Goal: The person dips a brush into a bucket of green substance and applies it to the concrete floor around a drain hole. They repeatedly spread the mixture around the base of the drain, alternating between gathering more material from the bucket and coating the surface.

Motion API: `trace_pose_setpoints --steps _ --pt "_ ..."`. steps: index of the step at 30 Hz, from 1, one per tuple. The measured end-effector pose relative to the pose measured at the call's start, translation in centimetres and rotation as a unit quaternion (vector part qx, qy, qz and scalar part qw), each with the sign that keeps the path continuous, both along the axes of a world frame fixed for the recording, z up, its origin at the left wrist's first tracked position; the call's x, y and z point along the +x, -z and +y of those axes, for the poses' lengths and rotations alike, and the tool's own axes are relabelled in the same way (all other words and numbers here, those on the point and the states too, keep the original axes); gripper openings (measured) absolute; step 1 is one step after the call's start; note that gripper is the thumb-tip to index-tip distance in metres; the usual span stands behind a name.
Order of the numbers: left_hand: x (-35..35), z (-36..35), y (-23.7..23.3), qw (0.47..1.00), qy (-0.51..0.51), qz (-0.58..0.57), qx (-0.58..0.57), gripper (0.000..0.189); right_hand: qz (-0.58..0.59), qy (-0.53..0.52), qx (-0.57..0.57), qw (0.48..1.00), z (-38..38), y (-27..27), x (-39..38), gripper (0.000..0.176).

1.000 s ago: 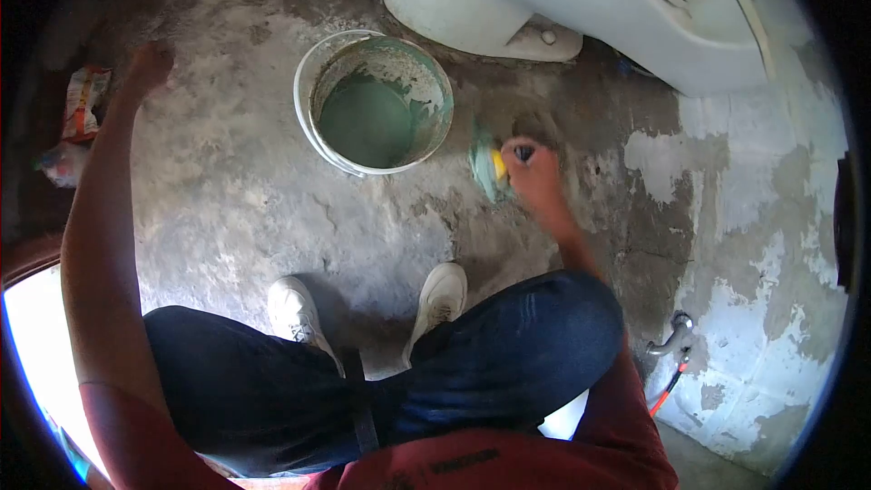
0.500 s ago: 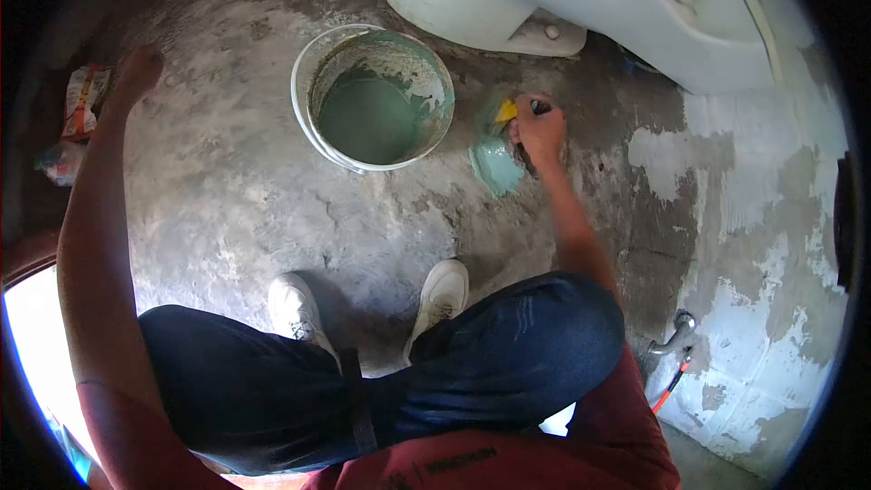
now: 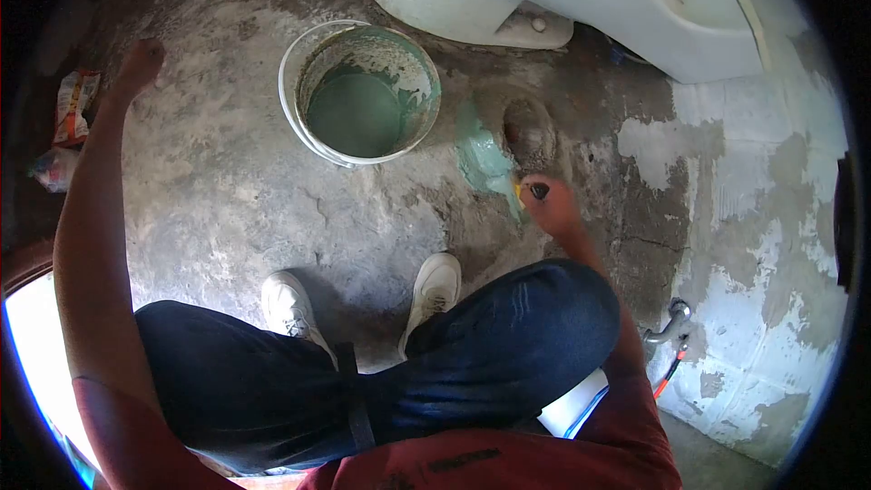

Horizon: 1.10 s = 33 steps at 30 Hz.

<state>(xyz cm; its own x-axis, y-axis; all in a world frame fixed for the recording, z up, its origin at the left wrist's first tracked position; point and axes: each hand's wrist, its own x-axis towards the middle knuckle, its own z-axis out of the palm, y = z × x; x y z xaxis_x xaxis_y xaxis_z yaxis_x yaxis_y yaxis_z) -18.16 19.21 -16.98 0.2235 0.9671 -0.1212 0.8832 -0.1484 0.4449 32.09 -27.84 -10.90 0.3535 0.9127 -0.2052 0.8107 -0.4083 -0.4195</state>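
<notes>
My right hand [image 3: 555, 206] is closed around a hand tool with a yellow part [image 3: 518, 191] and a dark handle end [image 3: 539, 191]; its working edge is hidden. The yellow part is at the lower right of a wet, pale green patch of paste [image 3: 487, 160] on the concrete floor. Just beyond the hand is a dark round hollow [image 3: 528, 132] in the floor. Over on the far left, my left hand [image 3: 142, 63] looks curled into a loose fist, with nothing visible in it. Left of the patch stands a white bucket [image 3: 428, 118] holding green liquid mix [image 3: 354, 115].
A white toilet [image 3: 445, 0] stands beyond the bucket. At right, a patchy wall [image 3: 739, 245] carries a metal tap [image 3: 673, 322] with an orange hose [image 3: 670, 377]. Torn packaging [image 3: 74, 107] lies at far left. My shoes [image 3: 433, 283] are on the rough floor [image 3: 209, 181].
My right hand has moved toward me with the yellow tool, from the far side of the green paste to its near right edge, uncovering the hollow. The view has shifted slightly.
</notes>
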Motion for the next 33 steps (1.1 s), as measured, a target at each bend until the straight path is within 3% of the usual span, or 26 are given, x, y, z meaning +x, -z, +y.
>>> trace_pose_setpoints --steps 3,5,7,10,13,18,20,21,25,27,28,29,30,32,33 --pt "-1.0 1.5 0.4 0.999 0.008 0.039 -0.012 0.022 0.093 0.034 0.002 0.995 4.1 -0.9 -2.1 0.026" --pt "-1.3 1.5 -0.3 0.996 0.038 0.078 -0.021 0.022 0.162 0.148 0.0 0.976 7.7 0.3 -3.6 0.024" --pt "-1.7 1.4 -1.2 0.992 0.066 0.107 -0.014 0.021 0.184 0.143 0.072 0.97 10.8 3.4 -2.6 0.023" --pt "-1.4 -0.7 -2.1 0.996 -0.006 0.061 0.061 0.019 0.219 0.179 0.166 0.945 14.3 3.4 -1.8 0.022" --pt "-3.4 1.3 -0.8 0.966 0.13 0.213 0.069 0.017 0.269 0.244 0.252 0.897 14.5 2.4 -2.4 0.015" --pt "-4.4 3.2 2.3 0.937 0.174 0.283 0.112 0.015 0.296 0.246 0.151 0.911 5.9 5.2 -0.7 0.015" --pt "-4.9 3.4 4.5 0.92 0.193 0.302 0.16 0.015 0.23 0.103 0.129 0.959 0.4 3.5 -0.4 0.014" --pt "-4.3 3.3 4.7 0.909 0.206 0.31 0.187 0.014 0.182 0.089 0.104 0.974 -1.3 3.1 -0.2 0.014" --pt "-0.2 2.9 1.8 0.953 0.168 0.25 0.042 0.015 0.036 0.066 0.032 0.997 -5.6 1.8 1.7 0.015" --pt "-0.7 3.8 3.2 0.965 0.146 0.211 0.046 0.014 0.003 0.051 0.028 0.998 -4.9 1.4 1.7 0.015" --pt "-2.2 4.7 4.5 0.945 0.196 0.243 0.102 0.014 -0.009 0.041 0.036 0.998 -3.9 0.3 0.9 0.015" --pt "-3.4 5.3 5.5 0.917 0.24 0.275 0.163 0.014 -0.022 0.033 0.045 0.998 -3.3 -0.4 0.0 0.014" --pt "-4.6 6.1 5.9 0.84 0.334 0.346 0.253 0.015 0.02 0.039 0.051 0.998 -2.1 -0.4 -0.5 0.015" --pt "-4.2 6.1 4.9 0.844 0.333 0.347 0.239 0.015 0.1 0.052 0.065 0.992 1.3 0.3 -1.5 0.015" --pt "-3.3 5.5 4.1 0.922 0.238 0.276 0.132 0.015 0.083 0.028 0.114 0.99 2.8 1.9 -1.8 0.016"
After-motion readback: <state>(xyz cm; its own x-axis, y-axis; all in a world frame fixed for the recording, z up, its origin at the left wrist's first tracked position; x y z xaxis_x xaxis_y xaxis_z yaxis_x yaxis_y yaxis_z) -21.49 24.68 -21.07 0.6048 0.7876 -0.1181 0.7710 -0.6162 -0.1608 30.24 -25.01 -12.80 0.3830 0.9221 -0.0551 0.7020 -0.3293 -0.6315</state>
